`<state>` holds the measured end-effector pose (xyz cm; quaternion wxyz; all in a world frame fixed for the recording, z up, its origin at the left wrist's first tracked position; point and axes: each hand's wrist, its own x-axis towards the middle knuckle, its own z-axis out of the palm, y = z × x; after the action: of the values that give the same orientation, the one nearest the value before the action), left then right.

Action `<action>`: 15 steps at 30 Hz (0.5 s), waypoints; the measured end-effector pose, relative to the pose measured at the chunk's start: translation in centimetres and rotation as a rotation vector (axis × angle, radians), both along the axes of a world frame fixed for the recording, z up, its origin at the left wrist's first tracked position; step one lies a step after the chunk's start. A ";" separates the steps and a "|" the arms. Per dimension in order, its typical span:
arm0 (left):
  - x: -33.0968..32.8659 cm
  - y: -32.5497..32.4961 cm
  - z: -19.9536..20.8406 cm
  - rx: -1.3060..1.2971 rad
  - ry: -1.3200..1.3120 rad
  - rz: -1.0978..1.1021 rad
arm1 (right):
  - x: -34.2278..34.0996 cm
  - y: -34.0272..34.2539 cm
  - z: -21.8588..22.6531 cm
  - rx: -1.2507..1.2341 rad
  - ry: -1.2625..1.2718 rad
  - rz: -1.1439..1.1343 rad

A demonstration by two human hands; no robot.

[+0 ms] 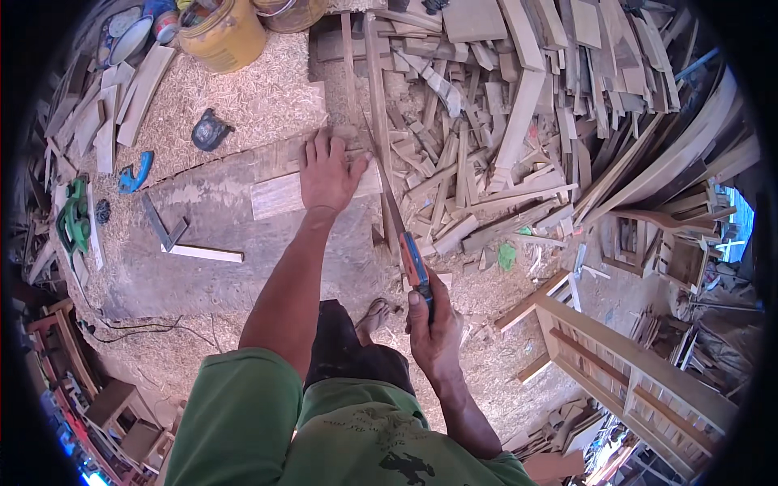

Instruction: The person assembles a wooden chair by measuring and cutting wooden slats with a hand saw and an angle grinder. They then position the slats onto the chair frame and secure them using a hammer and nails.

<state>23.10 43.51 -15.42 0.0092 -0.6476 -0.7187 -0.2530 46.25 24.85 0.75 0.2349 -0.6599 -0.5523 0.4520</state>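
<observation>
My left hand (328,172) lies with fingers spread on a short pale wooden board (279,196), pressing it against the workbench (178,283). In my right hand (435,320) is the handle of a handsaw (416,263), orange and blue with a dark grip. Its long narrow blade points away from me along the board's right end, beside the bench edge. Whether the teeth touch the wood I cannot tell. Left of the board, a try square (166,227) with a dark blade and pale wooden stock rests on the bench.
Sawdust covers the bench's far part, with a yellow bucket (223,39), a dark crumpled bag (211,130), a blue-handled tool (135,172) and a green power tool (74,217). Heaps of wood offcuts (462,178) lie right of the bench. A wooden frame (628,377) stands at lower right.
</observation>
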 end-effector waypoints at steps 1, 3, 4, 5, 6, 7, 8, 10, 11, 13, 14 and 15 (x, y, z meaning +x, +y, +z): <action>-0.1 0.0 0.0 0.004 0.000 0.003 | 0.0 0.2 0.3 -0.029 0.007 -0.001; -0.2 -0.1 0.0 -0.015 -0.027 0.012 | 0.0 0.5 1.0 -0.086 0.019 -0.006; -0.2 -0.1 0.0 -0.020 -0.040 0.017 | 0.1 0.5 1.4 -0.076 0.048 -0.021; -0.2 0.1 0.0 -0.013 -0.041 0.017 | 0.3 0.2 1.9 -0.063 0.073 -0.036; -0.2 0.1 0.0 -0.006 -0.042 0.017 | 0.4 0.0 2.3 -0.050 0.099 -0.051; -0.1 0.1 0.0 0.001 -0.039 0.015 | 0.8 -0.5 2.3 -0.049 0.100 -0.053; 0.0 0.2 0.2 0.004 -0.033 0.018 | 1.2 -1.0 2.2 -0.048 0.099 -0.053; 0.1 0.2 0.3 0.001 -0.035 0.025 | 1.0 -0.4 2.8 -0.107 0.089 -0.066; 0.0 0.2 0.3 -0.001 -0.035 0.028 | 0.7 0.3 2.4 -0.107 0.084 -0.062; 0.0 0.3 0.2 -0.002 -0.037 0.026 | 0.0 1.7 1.0 -0.110 0.069 -0.059; 0.0 0.3 0.2 -0.004 -0.043 0.024 | -0.1 1.9 0.8 -0.093 0.068 -0.051; 0.0 0.2 0.1 -0.007 -0.050 0.023 | 0.0 1.7 1.3 -0.092 0.067 -0.061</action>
<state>23.10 43.73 -15.30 -0.0081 -0.6330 -0.7268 -0.2665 46.22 26.54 2.09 0.2363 -0.6712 -0.5022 0.4914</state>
